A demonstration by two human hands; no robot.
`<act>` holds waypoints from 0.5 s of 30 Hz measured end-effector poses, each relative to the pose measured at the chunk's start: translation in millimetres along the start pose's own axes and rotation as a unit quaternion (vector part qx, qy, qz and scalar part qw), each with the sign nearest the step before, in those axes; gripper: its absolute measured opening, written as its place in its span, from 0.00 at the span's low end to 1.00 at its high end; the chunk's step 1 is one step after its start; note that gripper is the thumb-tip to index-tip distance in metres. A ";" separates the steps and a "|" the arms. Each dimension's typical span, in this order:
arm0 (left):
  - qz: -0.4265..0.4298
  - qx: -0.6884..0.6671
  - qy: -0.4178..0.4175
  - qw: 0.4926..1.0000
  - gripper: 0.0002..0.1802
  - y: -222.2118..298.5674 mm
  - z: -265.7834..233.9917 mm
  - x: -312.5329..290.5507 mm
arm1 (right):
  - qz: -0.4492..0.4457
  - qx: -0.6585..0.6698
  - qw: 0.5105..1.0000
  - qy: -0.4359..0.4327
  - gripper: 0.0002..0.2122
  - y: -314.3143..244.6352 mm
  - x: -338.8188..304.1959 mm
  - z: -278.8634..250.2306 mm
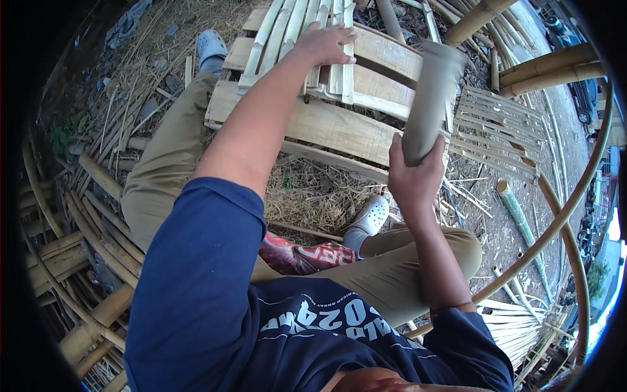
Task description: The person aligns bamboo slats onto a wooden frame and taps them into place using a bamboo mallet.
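My left hand lies with fingers spread over several pale bamboo slats, which rest side by side on a wooden plank bench. Its fingertips touch the slats near the right side of the row. In my right hand, wrapped round its lower end, is a thick grey-brown bamboo piece. It stands nearly upright over the right end of the bench. Its upper end is smeared by motion.
A slatted bamboo panel lies to the right of the bench. A green bamboo pole is on the ground nearby. Bent bamboo poles curve along the right side. Stacked bamboo is at the left. Straw covers the ground beneath.
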State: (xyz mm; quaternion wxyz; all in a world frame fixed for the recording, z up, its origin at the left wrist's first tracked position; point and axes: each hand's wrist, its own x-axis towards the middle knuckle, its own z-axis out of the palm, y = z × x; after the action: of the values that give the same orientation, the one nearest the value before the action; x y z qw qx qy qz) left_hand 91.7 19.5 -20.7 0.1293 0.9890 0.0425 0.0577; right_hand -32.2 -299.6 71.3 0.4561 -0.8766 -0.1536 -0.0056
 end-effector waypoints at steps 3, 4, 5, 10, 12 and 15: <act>0.011 -0.002 -0.006 1.000 0.40 -2.6 5.2 -0.6 | 0.001 -0.204 0.955 -0.213 0.19 30.7 19.5 26.1; 0.002 0.001 -0.003 1.000 0.40 -11.1 5.2 -0.2 | -0.001 -0.201 0.957 -0.210 0.19 29.0 18.0 26.5; -0.009 0.004 -0.010 1.000 0.40 -15.9 7.5 -1.2 | 0.009 -0.176 0.967 -0.185 0.19 15.9 16.0 22.0; -0.001 0.026 0.006 1.000 0.40 1.1 5.6 2.7 | 0.021 -0.212 0.952 -0.219 0.20 31.1 14.0 10.4; -0.004 0.019 0.010 1.000 0.40 -2.2 6.6 1.7 | 0.040 -0.194 0.957 -0.211 0.20 29.2 10.8 13.4; -0.001 0.015 0.006 1.000 0.39 -3.0 7.1 1.2 | -0.007 -0.188 0.966 -0.178 0.21 28.3 9.7 12.8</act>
State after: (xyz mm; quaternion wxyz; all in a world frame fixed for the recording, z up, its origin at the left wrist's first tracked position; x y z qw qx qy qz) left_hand 93.5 20.7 -28.2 0.1140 0.9905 0.0454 0.0627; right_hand -16.9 -302.0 42.8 0.2480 -0.9324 -0.2349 0.1184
